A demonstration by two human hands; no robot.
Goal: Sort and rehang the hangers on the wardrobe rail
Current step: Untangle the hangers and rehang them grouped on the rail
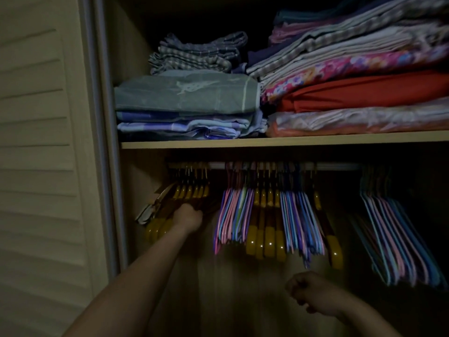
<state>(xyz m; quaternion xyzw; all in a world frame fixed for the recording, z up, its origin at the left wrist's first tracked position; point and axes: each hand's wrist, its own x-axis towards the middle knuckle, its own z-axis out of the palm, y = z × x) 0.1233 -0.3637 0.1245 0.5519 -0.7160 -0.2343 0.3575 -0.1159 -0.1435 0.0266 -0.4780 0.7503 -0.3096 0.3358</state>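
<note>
A pale wardrobe rail (335,166) runs under the shelf. At its left end hangs a bunch of brown-and-yellow hangers (192,190); my left hand (188,216) is closed around their lower bars. To the right hang pink and blue thin hangers (233,215), more brown-and-yellow hangers (266,227), blue and purple thin hangers (300,222), and a single brown-and-yellow hanger (328,229). A separate bunch of teal and pink thin hangers (393,229) hangs at the far right. My right hand (309,291) is low, fingers curled, holding nothing that I can see.
A wooden shelf (267,141) above the rail carries stacks of folded linen (187,103). A louvred sliding door (43,166) stands at the left. The wardrobe interior is dim, with a gap on the rail between the middle and far-right bunches.
</note>
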